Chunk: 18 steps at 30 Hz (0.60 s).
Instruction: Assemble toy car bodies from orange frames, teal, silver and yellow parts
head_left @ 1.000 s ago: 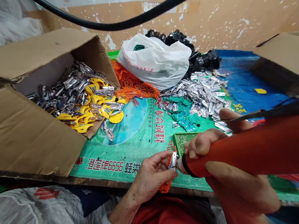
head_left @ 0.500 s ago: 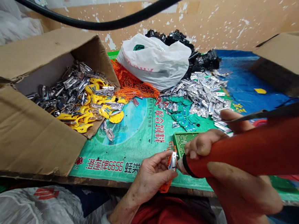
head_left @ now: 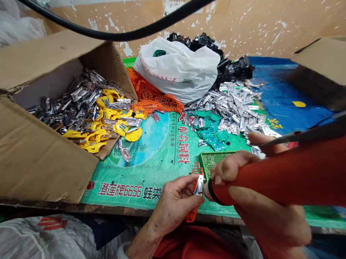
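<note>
My left hand (head_left: pixel 175 201) pinches an orange plastic frame (head_left: pixel 192 215) with a shiny metal plate (head_left: pixel 200 184) on it, thumb below and fingers above. My right hand (head_left: pixel 272 213) is wrapped round a thick red electric screwdriver (head_left: pixel 272 173) with a black ring near its front end. The driver lies almost level, its tip pointing left at the metal plate. Whether the tip touches the plate I cannot tell. Just behind both hands stands a small green perforated basket (head_left: pixel 202 168), partly covered by my right fingers.
At left, a cardboard box (head_left: pixel 39 152) lies open with metal pieces and yellow parts (head_left: pixel 120 127). Behind are orange frames (head_left: pixel 156 105), a white plastic bag (head_left: pixel 183 71), black parts (head_left: pixel 237 68), a metal plate heap (head_left: pixel 234 108) and teal parts (head_left: pixel 212 136). A black cable (head_left: pixel 135 34) hangs across the top.
My right hand and the screwdriver have shifted slightly left, and the driver's front end is a little closer to the metal plate. My left hand keeps its pinch on the orange frame.
</note>
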Tool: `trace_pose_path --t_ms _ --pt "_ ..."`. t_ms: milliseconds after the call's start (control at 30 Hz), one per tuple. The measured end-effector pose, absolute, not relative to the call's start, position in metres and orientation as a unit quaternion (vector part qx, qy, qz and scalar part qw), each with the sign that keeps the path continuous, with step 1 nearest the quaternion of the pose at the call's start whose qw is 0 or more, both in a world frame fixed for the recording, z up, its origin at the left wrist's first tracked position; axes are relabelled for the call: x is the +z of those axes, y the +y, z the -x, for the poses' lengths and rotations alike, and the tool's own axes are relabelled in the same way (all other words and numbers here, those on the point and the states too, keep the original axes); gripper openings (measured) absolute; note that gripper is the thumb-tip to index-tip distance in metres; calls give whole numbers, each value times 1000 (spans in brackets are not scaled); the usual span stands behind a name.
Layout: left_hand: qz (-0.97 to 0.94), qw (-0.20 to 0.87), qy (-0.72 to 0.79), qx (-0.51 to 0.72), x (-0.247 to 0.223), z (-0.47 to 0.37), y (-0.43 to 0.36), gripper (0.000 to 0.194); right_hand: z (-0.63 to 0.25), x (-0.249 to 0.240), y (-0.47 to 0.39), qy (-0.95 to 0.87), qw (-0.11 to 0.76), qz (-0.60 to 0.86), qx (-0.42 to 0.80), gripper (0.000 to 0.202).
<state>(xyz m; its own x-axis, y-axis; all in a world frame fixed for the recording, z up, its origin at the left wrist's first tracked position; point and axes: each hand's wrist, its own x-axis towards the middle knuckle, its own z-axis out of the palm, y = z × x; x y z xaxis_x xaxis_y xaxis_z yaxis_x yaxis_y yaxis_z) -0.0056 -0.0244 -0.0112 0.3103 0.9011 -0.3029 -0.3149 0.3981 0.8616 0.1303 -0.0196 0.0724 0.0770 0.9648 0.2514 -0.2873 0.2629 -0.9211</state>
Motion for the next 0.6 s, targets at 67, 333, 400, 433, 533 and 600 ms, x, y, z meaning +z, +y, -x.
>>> trace_pose_path --t_ms 67,333,400,433,533,600 --pt "-358 723 421 414 -9 5 -24 41 -130 71 -21 -477 636 366 483 58" --pt "-369 707 429 423 2 1 -25 33 -128 64 -23 -493 638 375 458 50" --pt "-370 698 436 431 1 0 -26 33 -129 62 -24 -492 635 387 454 46" --pt "-370 695 435 436 0 -1 -26 33 -130 61 -24 -494 631 395 448 45" --pt "-366 694 423 453 -1 -2 -25 32 -134 58 -23 -514 616 420 424 38" --pt "-362 693 422 459 -1 -2 -25 32 -134 56 -22 -526 610 428 410 34"
